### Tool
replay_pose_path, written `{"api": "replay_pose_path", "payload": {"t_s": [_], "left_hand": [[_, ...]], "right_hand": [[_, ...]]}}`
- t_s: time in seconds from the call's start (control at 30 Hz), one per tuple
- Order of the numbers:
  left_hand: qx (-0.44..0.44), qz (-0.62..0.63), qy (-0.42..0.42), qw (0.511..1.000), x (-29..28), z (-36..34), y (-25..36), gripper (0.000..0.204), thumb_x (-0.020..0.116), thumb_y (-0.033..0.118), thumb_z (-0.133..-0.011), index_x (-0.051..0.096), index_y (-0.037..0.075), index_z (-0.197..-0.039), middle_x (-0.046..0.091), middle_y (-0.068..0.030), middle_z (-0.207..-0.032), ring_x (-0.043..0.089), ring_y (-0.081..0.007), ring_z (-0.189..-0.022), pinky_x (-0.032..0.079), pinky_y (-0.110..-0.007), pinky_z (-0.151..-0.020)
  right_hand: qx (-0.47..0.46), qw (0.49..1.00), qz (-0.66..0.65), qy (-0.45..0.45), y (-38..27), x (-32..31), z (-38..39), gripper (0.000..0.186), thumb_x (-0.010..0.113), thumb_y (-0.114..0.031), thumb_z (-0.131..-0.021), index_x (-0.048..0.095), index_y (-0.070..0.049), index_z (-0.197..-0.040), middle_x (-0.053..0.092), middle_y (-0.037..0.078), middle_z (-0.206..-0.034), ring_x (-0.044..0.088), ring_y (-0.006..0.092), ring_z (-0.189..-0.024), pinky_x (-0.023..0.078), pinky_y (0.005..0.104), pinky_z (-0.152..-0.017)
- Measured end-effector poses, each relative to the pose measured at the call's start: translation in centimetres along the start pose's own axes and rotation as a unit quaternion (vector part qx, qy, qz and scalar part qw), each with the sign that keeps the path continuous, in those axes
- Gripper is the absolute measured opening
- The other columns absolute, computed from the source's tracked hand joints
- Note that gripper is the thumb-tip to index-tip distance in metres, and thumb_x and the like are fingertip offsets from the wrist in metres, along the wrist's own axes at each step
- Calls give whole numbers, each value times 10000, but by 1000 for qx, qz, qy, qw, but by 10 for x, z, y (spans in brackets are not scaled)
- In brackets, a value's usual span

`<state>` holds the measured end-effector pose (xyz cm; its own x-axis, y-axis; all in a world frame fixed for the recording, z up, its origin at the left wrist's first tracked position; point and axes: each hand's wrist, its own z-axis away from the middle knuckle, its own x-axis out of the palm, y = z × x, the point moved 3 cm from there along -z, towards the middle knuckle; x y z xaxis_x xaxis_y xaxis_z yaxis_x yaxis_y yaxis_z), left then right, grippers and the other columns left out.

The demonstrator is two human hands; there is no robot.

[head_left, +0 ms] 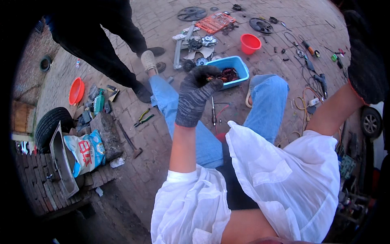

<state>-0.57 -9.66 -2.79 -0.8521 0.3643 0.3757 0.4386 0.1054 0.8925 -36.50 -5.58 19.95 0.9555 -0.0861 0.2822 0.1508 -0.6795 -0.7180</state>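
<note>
My left hand [192, 97], in a dark grey knit glove, is raised by the near left edge of a light-blue plastic basin [244, 69]. Its fingers and thumb curl round something small and dark that I cannot make out. Inside the basin lies a tangle of dark reddish, coppery pieces [229, 75]. My right hand [365, 61], also in a dark glove, is lifted high at the far right, away from the basin. Shadow at the picture's rim hides its fingers. A screwdriver [213, 112] lies on the paving between my legs.
Beyond the basin are a red bowl [250, 43], an orange tool case [215, 22] and metal parts [209, 40]. Green-handled pliers [144, 118] and a hammer [136, 152] lie left. Another person [93, 44] stands front left. Cables and power tools [321, 83] lie right.
</note>
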Motion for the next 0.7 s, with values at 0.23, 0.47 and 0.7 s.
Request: {"api": "replay_pose_path", "payload": {"t_s": [0.23, 0.47, 0.7], "left_hand": [[-19, 385, 14, 923, -38, 2, -22, 297, 605, 51, -824, 562, 37, -1117, 584, -118, -989, 563, -203, -877, 513, -274, -747], [-11, 254, -27, 967, -31, 11, -9, 331, 647, 49, -771, 567, 26, -1091, 569, -86, -945, 541, -182, -870, 471, -281, -751], [-113, 160, -191, 962, -80, 43, -48, 342, 678, 44, -711, 580, 7, -1037, 579, -96, -884, 572, -217, -790, 472, -330, -683]], "right_hand": [[29, 1000, 11, 0, 14, 7, 5, 506, 557, -405, -814, 514, -47, -1170, 572, 101, -1033, 565, 224, -957, 457, 365, -871], [50, 998, 26, 12, 25, 4, 7, 498, 563, -394, -816, 515, -48, -1172, 575, 103, -1040, 568, 225, -961, 460, 364, -872], [111, 993, 25, 3, 64, 18, 25, 490, 568, -383, -818, 517, -50, -1174, 577, 105, -1048, 571, 225, -965, 463, 364, -873]]}}
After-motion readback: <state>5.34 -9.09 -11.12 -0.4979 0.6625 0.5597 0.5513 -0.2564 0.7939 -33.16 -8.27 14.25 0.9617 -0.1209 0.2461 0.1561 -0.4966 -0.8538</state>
